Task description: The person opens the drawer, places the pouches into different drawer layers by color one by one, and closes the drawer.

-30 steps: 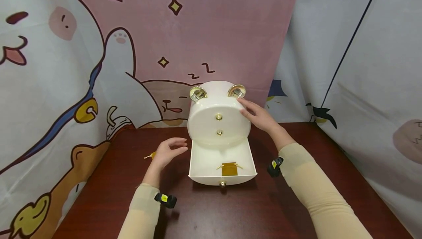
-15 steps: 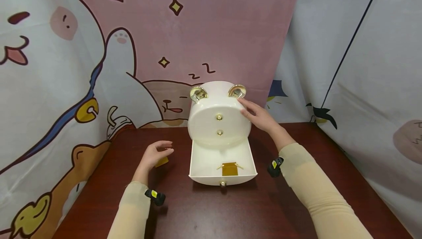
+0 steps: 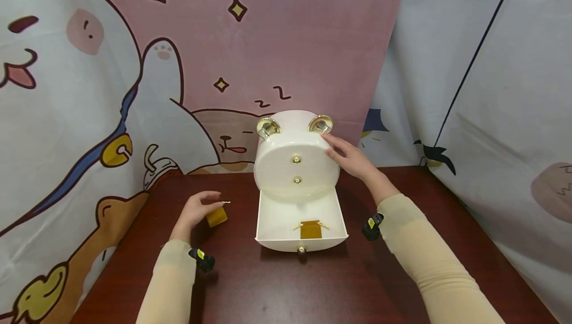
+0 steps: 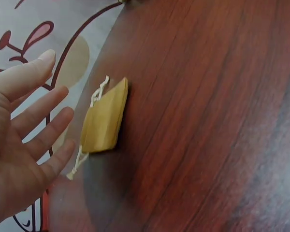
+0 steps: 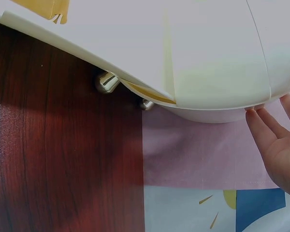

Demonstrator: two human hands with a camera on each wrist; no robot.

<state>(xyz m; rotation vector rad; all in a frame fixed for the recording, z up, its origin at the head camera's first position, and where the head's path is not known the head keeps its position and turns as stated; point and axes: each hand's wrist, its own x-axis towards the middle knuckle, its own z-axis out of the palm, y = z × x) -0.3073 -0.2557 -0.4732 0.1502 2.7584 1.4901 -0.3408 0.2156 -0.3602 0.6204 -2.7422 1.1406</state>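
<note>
A mustard-yellow drawstring pouch point(image 3: 217, 217) with white cords lies on the table at the left. My left hand point(image 3: 195, 211) hovers over it, fingers spread and apart from the cloth in the left wrist view, where the whole pouch point(image 4: 105, 121) shows. At the centre stands a glossy white storage box point(image 3: 277, 165) with gold-rimmed ears and gold knobs. Its bottom drawer point(image 3: 274, 214) is pulled out, and a second yellow pouch point(image 3: 311, 230) lies inside. On the box's right side, just under the ear, rest the fingers of my right hand point(image 3: 354, 159).
The dark red-brown wooden table point(image 3: 286, 289) carries everything. A printed cloth point(image 3: 295, 36) with cartoon animals hangs behind and at both sides. Gold feet point(image 5: 107, 82) hold the box above the tabletop in the right wrist view.
My left hand has moved left, away from the box's side and over to the loose pouch, uncovering more of it. The right hand, box and drawer have stayed put.
</note>
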